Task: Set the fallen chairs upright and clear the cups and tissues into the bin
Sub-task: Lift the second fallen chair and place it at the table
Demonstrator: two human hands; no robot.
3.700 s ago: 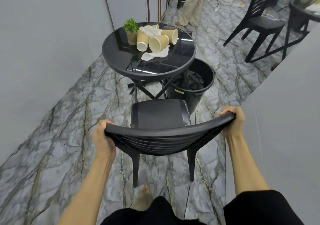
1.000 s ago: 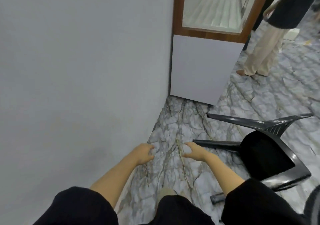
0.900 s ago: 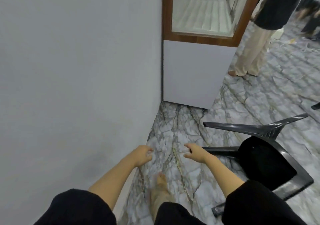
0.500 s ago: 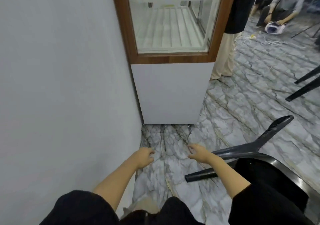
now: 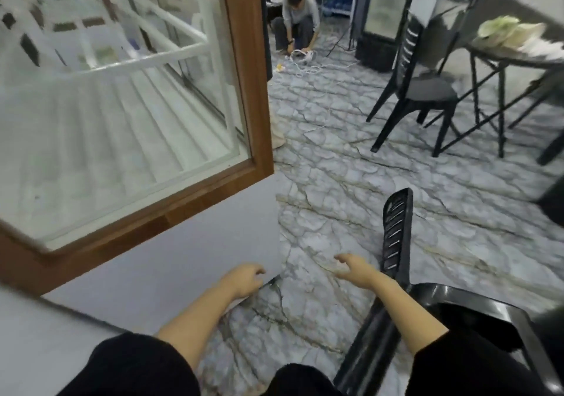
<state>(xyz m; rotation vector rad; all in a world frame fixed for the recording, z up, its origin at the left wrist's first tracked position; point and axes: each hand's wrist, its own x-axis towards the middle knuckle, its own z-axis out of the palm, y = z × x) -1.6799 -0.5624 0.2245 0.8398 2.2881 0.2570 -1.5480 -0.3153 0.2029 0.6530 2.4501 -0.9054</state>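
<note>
A black plastic chair (image 5: 396,236) lies fallen on the marble floor at the lower right, its slatted back pointing away from me and its seat shell near my right arm. My right hand (image 5: 354,269) hovers just left of the chair's back, fingers apart, touching nothing. My left hand (image 5: 244,278) is held out in front of the cabinet's white base, fingers loosely curled, holding nothing. No cups or bin appear close by.
A glass display cabinet (image 5: 250,90) with a wooden frame fills the left. An upright black chair (image 5: 418,87) and a dark table (image 5: 518,59) with pale items stand at the back right. A person (image 5: 297,20) crouches over cables far back.
My view has swung right past the cabinet, so the fallen chair now lies right beside my right hand. Both hands stay empty and held out.
</note>
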